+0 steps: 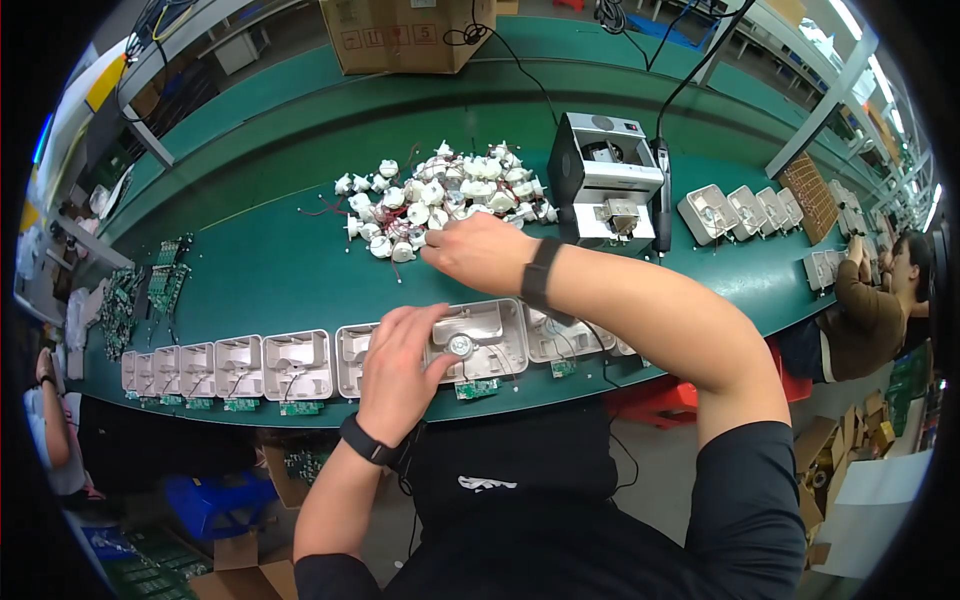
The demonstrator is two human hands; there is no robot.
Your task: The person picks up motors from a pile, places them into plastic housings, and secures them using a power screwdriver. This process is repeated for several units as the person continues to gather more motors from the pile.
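White plastic housing [508, 325] — open shallow box, rounded corners — lying flat with its hollow side facing up near the front edge of the green tabletop [260, 265]. Left end partly hidden from view. Round silvery part [460, 345] sitting inside it, toward the left of what is showing, flat face turned upward. Green circuit board [478, 389] lying just outside the housing's near wall, longer side running roughly along it. Heap of small white plastic assemblies [430, 195] spreading farther back — red-wired, rounded bodies, piling loosely and pointing every which way, some touching, some overlapping.
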